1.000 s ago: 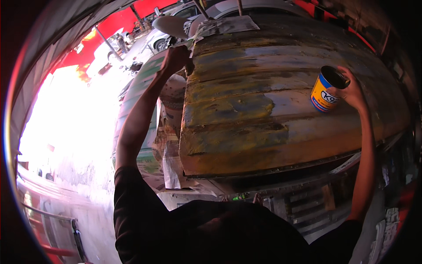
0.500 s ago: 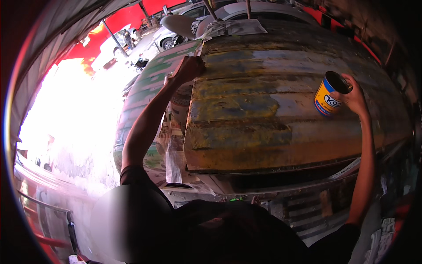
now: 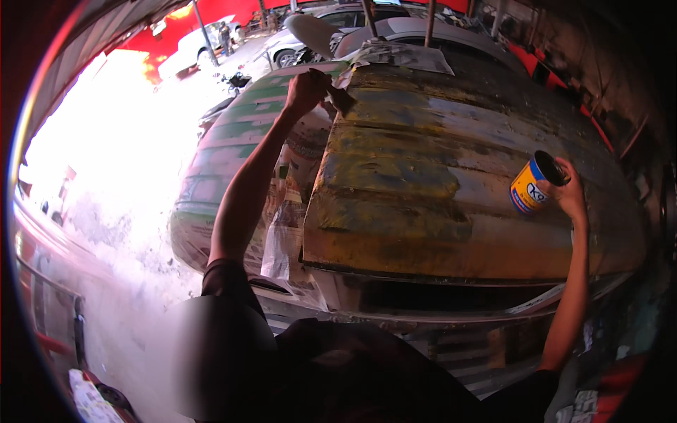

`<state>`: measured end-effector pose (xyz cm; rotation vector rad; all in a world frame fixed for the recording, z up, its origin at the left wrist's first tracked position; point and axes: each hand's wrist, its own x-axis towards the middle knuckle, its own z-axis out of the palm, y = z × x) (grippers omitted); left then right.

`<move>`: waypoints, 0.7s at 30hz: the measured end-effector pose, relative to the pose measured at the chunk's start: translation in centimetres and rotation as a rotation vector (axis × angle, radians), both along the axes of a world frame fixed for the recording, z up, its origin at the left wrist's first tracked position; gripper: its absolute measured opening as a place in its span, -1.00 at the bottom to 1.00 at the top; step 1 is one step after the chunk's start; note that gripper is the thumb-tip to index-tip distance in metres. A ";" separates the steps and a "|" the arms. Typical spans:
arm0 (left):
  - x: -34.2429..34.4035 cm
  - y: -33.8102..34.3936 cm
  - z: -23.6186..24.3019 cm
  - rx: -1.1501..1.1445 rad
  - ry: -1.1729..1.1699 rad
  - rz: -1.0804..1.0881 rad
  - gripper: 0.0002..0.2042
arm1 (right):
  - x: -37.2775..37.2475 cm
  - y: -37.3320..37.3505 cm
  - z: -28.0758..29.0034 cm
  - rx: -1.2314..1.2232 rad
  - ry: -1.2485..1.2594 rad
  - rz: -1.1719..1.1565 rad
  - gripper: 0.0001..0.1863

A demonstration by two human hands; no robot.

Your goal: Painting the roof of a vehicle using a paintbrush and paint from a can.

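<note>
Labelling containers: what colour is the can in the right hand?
Can is yellow with blue bands at top and bottom; best in the head view.

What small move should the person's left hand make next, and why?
Perhaps draw the dark tool, likely a brush, a little rightward along the ridged panel. The left hand holds it near the panel's left edge, where yellowish smears show, while a paler patch lies farther right. The right hand grips the yellow-and-blue can well apart from it.
</note>
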<state>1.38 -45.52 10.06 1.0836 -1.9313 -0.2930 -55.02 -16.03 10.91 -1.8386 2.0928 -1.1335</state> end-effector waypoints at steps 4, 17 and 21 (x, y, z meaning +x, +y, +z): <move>3.4 -3.1 -2.7 -0.020 -0.033 0.395 -0.65 | 0.5 0.2 0.1 -0.008 -0.047 -0.009 -0.08; 3.5 -1.0 -3.2 -0.022 -0.025 0.036 -0.79 | 1.5 0.8 1.2 0.050 -0.101 0.023 -0.09; 1.6 2.2 -4.3 -0.410 -0.218 -0.071 -0.90 | -0.4 0.4 0.3 0.029 -0.186 0.110 -0.13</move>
